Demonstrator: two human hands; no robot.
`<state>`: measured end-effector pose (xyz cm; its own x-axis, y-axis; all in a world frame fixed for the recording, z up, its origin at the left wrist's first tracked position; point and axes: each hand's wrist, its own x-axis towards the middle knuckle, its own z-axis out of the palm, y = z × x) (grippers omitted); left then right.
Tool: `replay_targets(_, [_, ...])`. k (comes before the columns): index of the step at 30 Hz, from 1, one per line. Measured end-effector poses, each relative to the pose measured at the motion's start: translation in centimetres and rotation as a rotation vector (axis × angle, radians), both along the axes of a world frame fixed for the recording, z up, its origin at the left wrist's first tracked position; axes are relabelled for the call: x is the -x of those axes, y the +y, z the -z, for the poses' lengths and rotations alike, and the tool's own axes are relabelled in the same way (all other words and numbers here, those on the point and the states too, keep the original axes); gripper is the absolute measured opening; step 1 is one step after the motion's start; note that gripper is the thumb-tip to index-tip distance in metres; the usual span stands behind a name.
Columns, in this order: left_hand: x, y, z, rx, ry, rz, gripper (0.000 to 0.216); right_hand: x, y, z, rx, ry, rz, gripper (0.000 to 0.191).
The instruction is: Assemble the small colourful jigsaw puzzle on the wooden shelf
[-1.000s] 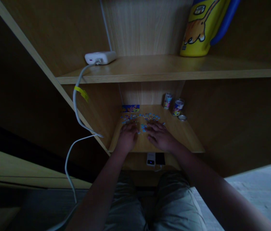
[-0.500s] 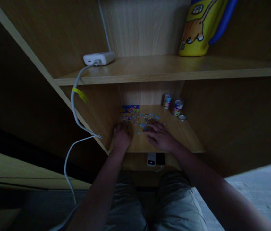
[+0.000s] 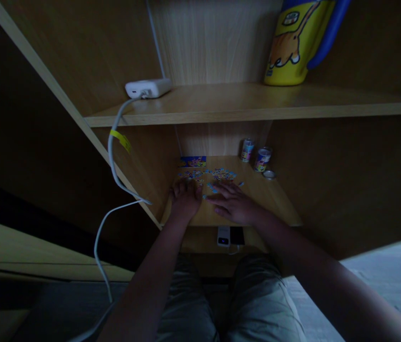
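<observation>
Several small jigsaw puzzle pieces (image 3: 222, 174) lie spread over the lower shelf (image 3: 267, 202). My left hand (image 3: 187, 197) rests palm down at the left of them, fingers apart and reaching toward the nearer pieces. On the right, my right hand (image 3: 235, 203) is spread flat, its fingertips by a few blue pieces. One loose blue puzzle piece (image 3: 204, 196) sits between the hands, close to the right index finger. Behind the pieces, a blue picture card (image 3: 193, 161) lies near the back wall. Whatever is under the palms is hidden.
Two small printed cans (image 3: 247, 150) and a round metal lid (image 3: 269, 175) stand at the back right. Above, the upper shelf (image 3: 214, 102) carries a white charger (image 3: 148, 88) with a hanging cable (image 3: 112, 161) and a yellow mug (image 3: 289, 47). A white device (image 3: 223, 236) lies below.
My left hand has shifted right, toward the middle. The right hand has slid slightly left, its fingers spreading toward the loose piece. The camera view has moved a little.
</observation>
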<state>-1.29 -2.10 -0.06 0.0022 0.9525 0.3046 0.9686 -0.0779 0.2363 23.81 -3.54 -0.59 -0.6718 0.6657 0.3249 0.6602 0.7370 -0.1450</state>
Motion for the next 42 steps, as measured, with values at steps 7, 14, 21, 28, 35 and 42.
replay_targets(7, [-0.1,-0.5,-0.3,-0.112,-0.026,0.032,0.043,0.4,0.0,-0.1,0.040,-0.015,0.054,0.056])
replay_targets(14, [0.0,-1.1,-0.7,-0.145,-0.006,0.061,0.042,0.2,0.2,0.3,0.017,0.022,0.077,0.054])
replay_targets(21, [0.0,-0.9,-0.4,-0.125,-0.015,0.056,0.040,0.2,0.2,1.1,-0.020,0.055,0.161,0.057])
replay_targets(28, [0.2,-1.3,-0.9,-0.170,-0.040,0.121,0.038,0.4,0.5,1.5,-0.021,0.124,0.254,0.061])
replay_targets(35, [1.0,-1.2,-1.0,-0.092,-0.110,0.675,0.018,0.1,0.8,1.3,-0.088,0.226,0.304,0.042])
replay_targets(42, [0.8,-1.3,-1.3,-0.067,-0.164,0.658,0.015,0.0,0.6,0.9,-0.056,0.220,0.405,0.037])
